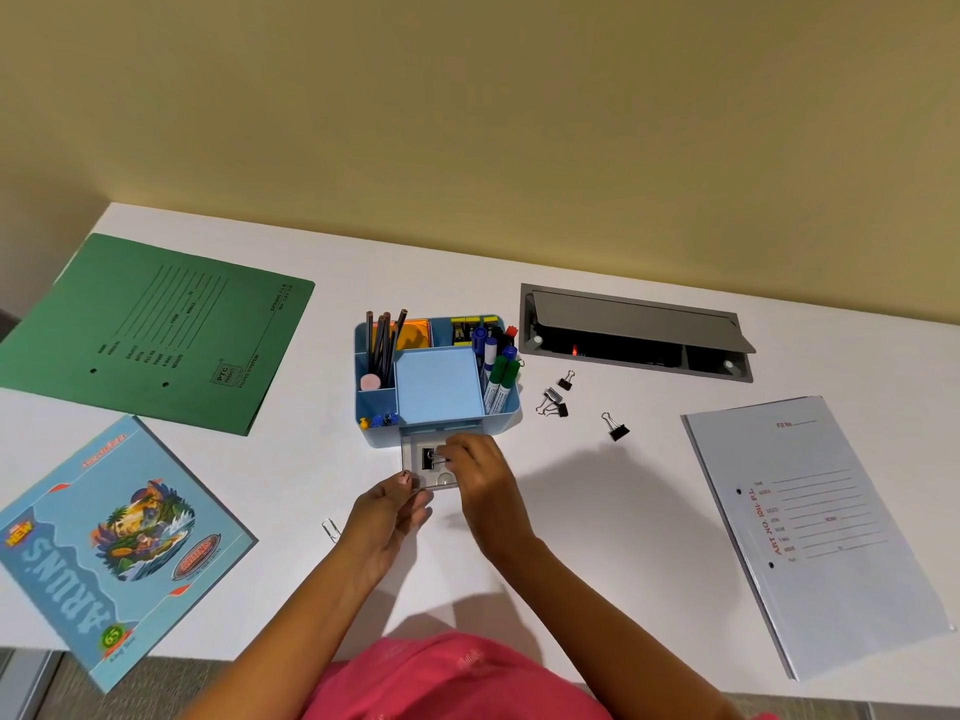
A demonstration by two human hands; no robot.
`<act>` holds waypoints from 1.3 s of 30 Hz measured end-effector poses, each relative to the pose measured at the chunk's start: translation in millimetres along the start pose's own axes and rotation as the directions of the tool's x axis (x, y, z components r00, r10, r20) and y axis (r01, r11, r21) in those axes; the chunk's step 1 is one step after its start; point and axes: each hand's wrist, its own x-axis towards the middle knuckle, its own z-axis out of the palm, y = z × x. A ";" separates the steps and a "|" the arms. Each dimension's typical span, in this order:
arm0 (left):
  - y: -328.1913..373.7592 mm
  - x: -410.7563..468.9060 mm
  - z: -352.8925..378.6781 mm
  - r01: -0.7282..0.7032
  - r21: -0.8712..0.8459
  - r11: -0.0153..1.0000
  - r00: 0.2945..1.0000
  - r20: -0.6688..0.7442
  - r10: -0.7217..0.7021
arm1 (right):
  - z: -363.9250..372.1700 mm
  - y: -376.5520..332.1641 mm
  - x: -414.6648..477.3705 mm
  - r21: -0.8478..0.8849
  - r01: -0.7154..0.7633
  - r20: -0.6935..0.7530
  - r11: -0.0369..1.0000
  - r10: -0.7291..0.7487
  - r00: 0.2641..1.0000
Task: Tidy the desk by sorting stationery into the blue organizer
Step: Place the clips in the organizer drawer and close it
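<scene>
**Step in hand.** Binder clips are being loaded into the small clear plastic drawer [414, 461], which is pulled out from the front of the blue plastic desk organizer [376, 434].
- The right hand [480, 472] pinches the wire handles of a black binder clip [429, 458] and holds it inside the drawer outline. Whether the clip touches the drawer floor cannot be confirmed.
- The left hand [392, 509] grips the near left corner of the drawer between thumb and fingers.

**Location and progress.** The organizer stands mid-way along the white desk [597, 511]. Its compartments already hold dark pencils [382, 345], green and blue capped markers [498, 379], a pale blue square note pad [436, 387] and small coloured push pins [379, 420]. Not yet sorted:
- loose black binder clips [555, 402] just right of the organizer, with one more further right
- a silver wire paper clip [330, 530] left of the left hand

By this judgement the task is well advanced.

**Next move.**
1. Release the clip fully inside the drawer.
2. Keep the drawer held open.
3. Send the right hand across to the nearest loose clip.

The wire handles are springy, so a pinch on both loops together should give the surest hold.

**Not determinable.**
- The right fingers cover the right part of the drawer, so its other contents are unknown.
- A round shape at the drawer front is unclear.
- The yellow-and-black items in the rear compartment are too small to identify.
- The left fingers under the drawer are hidden
</scene>
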 end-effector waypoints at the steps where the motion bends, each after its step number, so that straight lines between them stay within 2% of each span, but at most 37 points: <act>1: 0.2 0.0 -0.1 0.001 0.001 1.000 1.000 -0.002 -0.001 | 2.1 1.3 -0.2 0.001 0.002 -0.001 1.000 -0.002 1.000; 4: 0.1 0.5 0.2 -0.001 -0.002 1.000 1.000 -0.003 0.001 | -1.4 6.1 2.5 -0.018 -0.040 -0.016 0.999 0.039 0.999; 7: -0.3 2.1 -1.3 -0.001 0.001 1.000 1.000 0.006 0.001 | -20.0 21.4 10.4 -0.106 -0.157 -0.133 0.982 0.142 0.981; 9: -0.5 2.8 -2.5 0.003 0.005 1.000 1.000 0.009 -0.003 | -33.6 43.9 12.8 -0.058 -0.292 -0.264 0.955 0.268 0.927; 11: -0.4 2.9 -2.7 0.001 0.004 1.000 1.000 0.010 -0.001 | -44.1 75.3 10.3 0.027 -0.439 -0.324 0.898 0.423 0.846; 14: 0.1 2.1 -2.0 -0.001 0.005 1.000 1.000 0.014 0.001 | -49.6 121.9 -1.4 0.017 -0.589 -0.313 0.808 0.564 0.764; 20: 0.6 2.0 -1.3 0.005 0.006 1.000 1.000 0.012 -0.005 | -52.9 162.0 -15.0 -0.112 -0.747 -0.221 0.656 0.716 0.662; 24: 0.1 1.5 -1.3 0.007 -0.002 1.000 1.000 0.012 -0.007 | -52.1 158.1 -20.7 -0.113 -0.749 -0.180 0.653 0.727 0.662; 27: 0.4 1.2 -0.9 0.002 -0.004 1.000 1.000 0.011 -0.002 | -52.5 144.7 -19.8 -0.002 -0.723 -0.211 0.691 0.707 0.675; 32: -1.1 1.4 -0.4 -0.005 -0.007 1.000 1.000 0.002 0.005 | -58.0 83.0 -0.2 0.133 -0.475 -0.286 0.870 0.492 0.822; 36: -2.5 2.9 -0.3 -0.016 0.002 1.000 1.000 -0.003 0.016 | -49.3 24.4 6.6 0.103 -0.253 -0.157 0.962 0.267 0.951; 39: -2.8 3.4 0.2 -0.021 0.000 1.000 1.000 -0.014 0.021 | -27.8 4.8 2.0 0.069 -0.141 -0.057 0.988 0.145 0.988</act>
